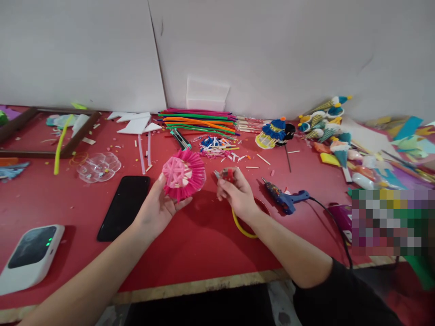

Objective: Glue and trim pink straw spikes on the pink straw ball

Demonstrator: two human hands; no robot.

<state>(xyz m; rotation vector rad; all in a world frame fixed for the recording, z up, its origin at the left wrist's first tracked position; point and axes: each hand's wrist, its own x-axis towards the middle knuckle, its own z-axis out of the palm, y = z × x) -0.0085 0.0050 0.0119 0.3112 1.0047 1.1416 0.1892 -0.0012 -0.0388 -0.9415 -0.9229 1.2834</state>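
**A:** Starting at the left, a white gadget (30, 253) is sitting near the tabletop (204, 244) edge with green lights glowing. A black phone (124, 206) is lying flat beside it.

**B:** And the left hand (159, 206)?

**A:** It's cupping a pink fringed ball (183, 174) from below, fingers curled against its rim. The ball is being held just above the middle of the red tabletop.

**B:** How's that ball coming along?

**A:** Well along, I'd judge. Pink fringe is ringing the whole side we're seeing, around a lattice centre. The back is hidden, so I can't say what's left.

**B:** The right hand?

**A:** The right hand (238, 194) is pinching a small red tool (227, 174), its metal tip pointing at the ball but not touching it. A yellow loop (241, 226) is lying under the wrist, and a corded blue glue gun (285, 198) is resting just beyond.

**B:** Any writing?

**A:** None I'm able to read, and the far right is blurred out.
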